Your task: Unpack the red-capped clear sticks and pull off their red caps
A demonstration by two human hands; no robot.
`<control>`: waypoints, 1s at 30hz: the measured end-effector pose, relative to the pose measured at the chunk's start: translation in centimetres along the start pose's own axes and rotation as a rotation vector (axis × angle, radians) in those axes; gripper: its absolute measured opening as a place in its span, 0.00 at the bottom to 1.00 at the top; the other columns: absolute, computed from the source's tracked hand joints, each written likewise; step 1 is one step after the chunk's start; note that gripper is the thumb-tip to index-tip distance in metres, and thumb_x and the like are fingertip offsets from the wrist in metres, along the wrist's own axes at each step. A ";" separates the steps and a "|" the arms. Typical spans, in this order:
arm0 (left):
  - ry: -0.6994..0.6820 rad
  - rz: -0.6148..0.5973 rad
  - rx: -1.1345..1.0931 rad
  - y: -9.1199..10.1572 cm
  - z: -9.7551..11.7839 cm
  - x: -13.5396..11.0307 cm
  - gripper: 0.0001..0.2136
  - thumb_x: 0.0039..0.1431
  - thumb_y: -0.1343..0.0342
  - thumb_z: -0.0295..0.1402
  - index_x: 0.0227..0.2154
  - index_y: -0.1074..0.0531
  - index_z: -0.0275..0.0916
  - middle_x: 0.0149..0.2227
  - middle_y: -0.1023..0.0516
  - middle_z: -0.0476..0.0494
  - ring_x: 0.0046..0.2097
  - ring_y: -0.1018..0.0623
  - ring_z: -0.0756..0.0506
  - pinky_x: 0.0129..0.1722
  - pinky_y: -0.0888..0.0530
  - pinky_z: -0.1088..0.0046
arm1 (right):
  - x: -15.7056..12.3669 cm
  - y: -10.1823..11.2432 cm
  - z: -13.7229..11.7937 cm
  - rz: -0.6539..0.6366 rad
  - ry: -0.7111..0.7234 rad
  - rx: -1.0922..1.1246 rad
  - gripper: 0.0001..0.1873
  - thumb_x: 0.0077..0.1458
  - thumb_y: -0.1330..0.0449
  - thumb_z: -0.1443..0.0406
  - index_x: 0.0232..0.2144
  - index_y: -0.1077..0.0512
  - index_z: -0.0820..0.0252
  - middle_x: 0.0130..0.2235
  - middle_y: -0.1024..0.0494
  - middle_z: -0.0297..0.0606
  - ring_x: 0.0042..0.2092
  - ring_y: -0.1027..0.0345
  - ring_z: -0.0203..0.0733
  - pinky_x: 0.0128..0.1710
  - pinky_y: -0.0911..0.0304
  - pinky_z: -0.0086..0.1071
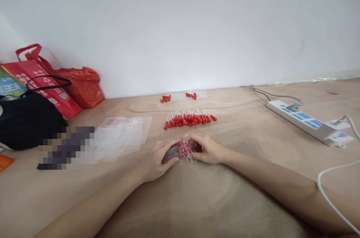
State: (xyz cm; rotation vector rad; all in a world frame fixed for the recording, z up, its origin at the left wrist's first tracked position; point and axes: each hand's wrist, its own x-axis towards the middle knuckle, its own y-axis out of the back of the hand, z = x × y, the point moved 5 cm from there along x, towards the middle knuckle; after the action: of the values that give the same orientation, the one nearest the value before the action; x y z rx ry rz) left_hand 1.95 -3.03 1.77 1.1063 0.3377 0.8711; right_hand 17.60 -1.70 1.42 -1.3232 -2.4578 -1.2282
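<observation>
A clear plastic bag (pixel 185 149) with red-ended, thin-stemmed pieces inside, which look like droppers, is between my two hands, low over the table. My left hand (pixel 159 159) grips its left part, thumb in front and fingers behind. On the right end, the fingers of my right hand (pixel 207 148) close on the bag's edge. Just beyond lies a row of red-bulbed droppers (pixel 191 118), their pale stems pointing to the wall. Farther back are a small pile of loose red bulbs (pixel 165 98) and another few red bulbs (pixel 191 95) on a flat clear bag (pixel 202 95).
Flat clear zip bags (pixel 120 134) lie left of my hands, beside a blurred-out dark object (pixel 70 148). A black bag (pixel 30 118), a red paper bag (pixel 53 88) and a red plastic bag (pixel 88 86) stand at left. At right, a power strip (pixel 303 119) trails a white cable (pixel 320 178).
</observation>
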 end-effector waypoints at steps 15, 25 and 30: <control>0.006 -0.013 0.030 0.2 0.1 0.0 0.20 0.57 0.52 0.36 0.53 0.44 0.41 0.54 0.36 0.40 0.53 0.34 0.43 0.50 0.35 0.61 | -1.6 1.3 3.9 -0.026 -0.453 0.727 0.20 0.35 0.34 0.66 0.32 0.37 0.61 0.29 0.29 0.29 0.27 0.33 0.29 0.28 0.35 0.26; -0.010 -0.019 0.021 0.1 -0.3 -0.2 0.21 0.58 0.53 0.36 0.54 0.45 0.43 0.55 0.37 0.41 0.54 0.35 0.43 0.51 0.35 0.61 | -2.7 7.1 6.3 0.105 -0.575 0.721 0.14 0.32 0.34 0.66 0.22 0.35 0.62 0.21 0.28 0.30 0.20 0.36 0.30 0.18 0.40 0.24; -0.024 -0.010 0.013 -0.1 -0.5 -0.2 0.21 0.58 0.53 0.36 0.54 0.45 0.44 0.56 0.38 0.41 0.54 0.36 0.44 0.51 0.35 0.61 | -4.5 12.9 9.9 0.521 -0.574 0.680 0.14 0.30 0.34 0.65 0.21 0.36 0.60 0.25 0.27 0.32 0.22 0.35 0.30 0.19 0.41 0.24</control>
State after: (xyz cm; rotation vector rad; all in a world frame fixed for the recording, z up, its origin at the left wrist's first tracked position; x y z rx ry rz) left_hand 1.50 -2.90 1.45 1.1251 0.3288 0.8470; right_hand 32.59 5.98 0.74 -2.0372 -2.2277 0.1273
